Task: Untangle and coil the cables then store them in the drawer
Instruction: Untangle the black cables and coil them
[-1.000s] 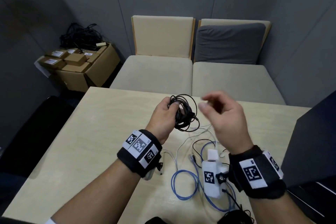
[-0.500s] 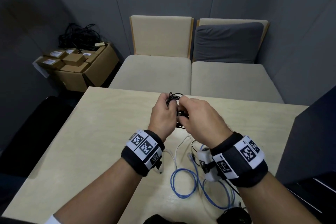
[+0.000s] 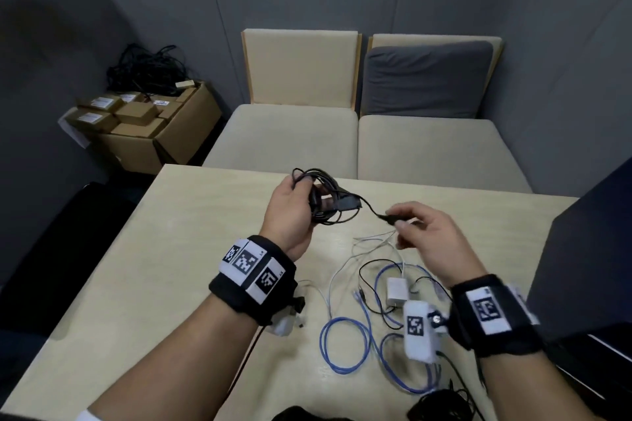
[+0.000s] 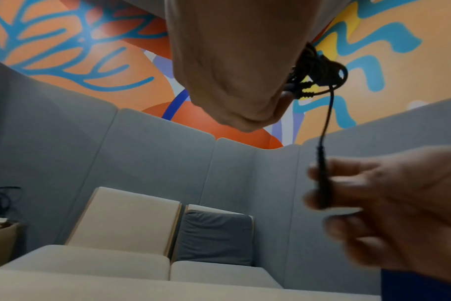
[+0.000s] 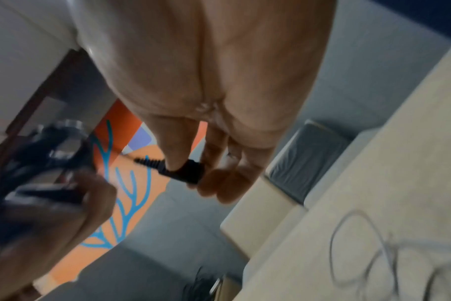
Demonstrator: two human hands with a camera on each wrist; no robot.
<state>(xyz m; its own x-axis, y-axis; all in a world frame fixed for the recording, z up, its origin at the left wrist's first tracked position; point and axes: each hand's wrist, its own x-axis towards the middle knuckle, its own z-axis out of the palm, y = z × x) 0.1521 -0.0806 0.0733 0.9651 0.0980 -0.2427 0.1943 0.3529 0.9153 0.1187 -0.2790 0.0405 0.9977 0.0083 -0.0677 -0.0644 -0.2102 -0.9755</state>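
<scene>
The left hand (image 3: 290, 212) is curled around a coiled black cable (image 3: 328, 198) held above the table's (image 3: 178, 249) far edge, while its plug end (image 3: 390, 217) is pinched by the right hand (image 3: 431, 239), hands apart.

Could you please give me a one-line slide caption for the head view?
Left hand holds a coiled black cable while right hand pinches its plug above the table.
</scene>
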